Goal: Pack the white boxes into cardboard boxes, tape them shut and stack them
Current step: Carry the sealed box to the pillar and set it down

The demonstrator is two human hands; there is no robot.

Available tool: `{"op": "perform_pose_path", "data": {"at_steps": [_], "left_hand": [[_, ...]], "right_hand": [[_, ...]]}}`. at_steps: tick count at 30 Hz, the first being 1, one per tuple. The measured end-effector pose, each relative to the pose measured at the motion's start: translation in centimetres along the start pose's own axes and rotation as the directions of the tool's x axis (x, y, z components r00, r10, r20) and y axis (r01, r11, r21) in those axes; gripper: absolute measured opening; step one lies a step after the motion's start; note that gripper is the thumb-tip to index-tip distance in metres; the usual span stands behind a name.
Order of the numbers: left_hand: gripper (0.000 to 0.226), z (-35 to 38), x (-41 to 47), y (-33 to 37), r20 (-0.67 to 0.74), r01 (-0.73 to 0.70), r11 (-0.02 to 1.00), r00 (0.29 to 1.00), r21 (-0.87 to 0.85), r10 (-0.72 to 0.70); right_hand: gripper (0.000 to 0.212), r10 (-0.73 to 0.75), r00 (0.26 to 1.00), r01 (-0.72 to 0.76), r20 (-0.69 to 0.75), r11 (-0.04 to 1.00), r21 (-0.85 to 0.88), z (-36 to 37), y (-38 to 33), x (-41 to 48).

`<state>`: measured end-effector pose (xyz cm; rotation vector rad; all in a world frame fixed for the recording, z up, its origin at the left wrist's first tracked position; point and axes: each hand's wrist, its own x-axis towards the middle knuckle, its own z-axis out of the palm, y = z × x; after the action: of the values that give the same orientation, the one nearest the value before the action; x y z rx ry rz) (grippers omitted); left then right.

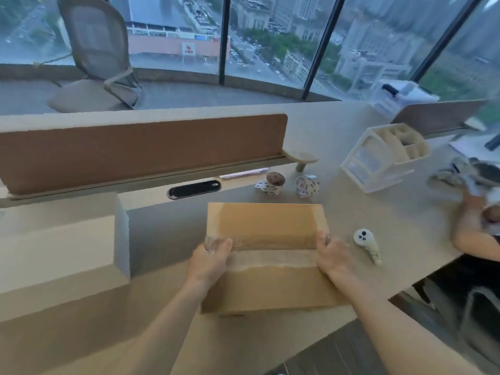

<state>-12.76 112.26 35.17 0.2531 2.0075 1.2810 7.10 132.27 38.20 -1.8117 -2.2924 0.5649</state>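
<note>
**Taping the Box Top: Handling Notes**

The cardboard box (267, 282) is sitting flat on the tabletop (162, 239), directly in front of me, with its flaps folded closed. It is plain brown, wide and shallow, with square corners and a paler ragged band running across the top.

My left hand (209, 262) is curling around a clear tape roll (212, 243) at the box's left edge. My right hand (334, 259) is gripping the right edge, with the thumb on top where the tape strip (273, 243) ends. The strip is running glossy and transparent across the top between my two hands.

I am judging the box to be stiff along its edges and corners but springy at the flaps, and light enough to slide under a sideways pull. I am therefore treating the two short side edges as the correct holding points, not the flap centres. The tape looks thin and prone to wrinkling or sticking to itself, so it needs steady tension and a firm press down.

Two more tape rolls (286, 184) are standing behind the box.
</note>
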Motion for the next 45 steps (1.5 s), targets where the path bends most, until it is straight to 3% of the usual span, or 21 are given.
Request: {"op": "perform_pose_path", "data": {"at_steps": [2, 6, 11, 16, 20, 24, 29, 36, 45], "left_hand": [[0.043, 2.2, -1.5, 2.1, 0.165, -0.070, 0.998, 0.984, 0.006, 0.068], [0.063, 8.8, -4.1, 4.6, 0.441, -0.182, 0.981, 0.888, 0.071, 0.133], [0.051, 20.4, -10.4, 5.9, 0.688, -0.295, 0.953, 0.706, 0.070, 0.168], [0.049, 33.4, -19.6, 5.5, 0.829, -0.389, 0.912, 0.548, 0.133, 0.113], [0.041, 44.2, -28.0, 3.8, 0.898, -0.479, 0.864, 0.432, 0.153, 0.080], [0.047, 53.9, -36.9, 1.9, 0.951, -0.520, 0.844, 0.306, 0.132, 0.040], [0.060, 63.7, -45.0, 0.6, 0.979, -0.568, 0.810, 0.203, 0.143, -0.030], [0.037, 79.1, -52.3, 0.2, 0.990, -0.607, 0.784, 0.033, 0.128, -0.136], [0.027, 97.5, -63.1, 2.0, 0.950, -0.596, 0.800, -0.211, 0.063, -0.232]], "right_hand": [[0.057, 0.084, 0.994, -0.081, -0.064, 0.995, 0.052, -2.9, 3.6, -2.1], [0.049, 0.268, 0.946, -0.237, -0.184, 0.956, 0.171, -7.7, 11.6, -6.6], [0.063, 0.540, 0.777, -0.469, -0.323, 0.839, 0.276, -12.9, 23.8, -11.9], [0.061, 0.686, 0.609, -0.572, -0.399, 0.728, 0.378, -18.7, 36.6, -19.1], [0.065, 0.766, 0.501, -0.639, -0.402, 0.641, 0.426, -23.4, 46.7, -25.3], [0.066, 0.838, 0.357, -0.704, -0.414, 0.532, 0.470, -27.8, 56.1, -30.3], [0.064, 0.881, 0.188, -0.754, -0.434, 0.413, 0.511, -31.9, 65.2, -34.8], [0.063, 0.958, 0.017, -0.790, -0.287, 0.188, 0.584, -35.9, 76.3, -35.2], [0.063, 0.951, -0.187, -0.765, -0.245, 0.016, 0.644, -44.7, 89.2, -34.2]]}}
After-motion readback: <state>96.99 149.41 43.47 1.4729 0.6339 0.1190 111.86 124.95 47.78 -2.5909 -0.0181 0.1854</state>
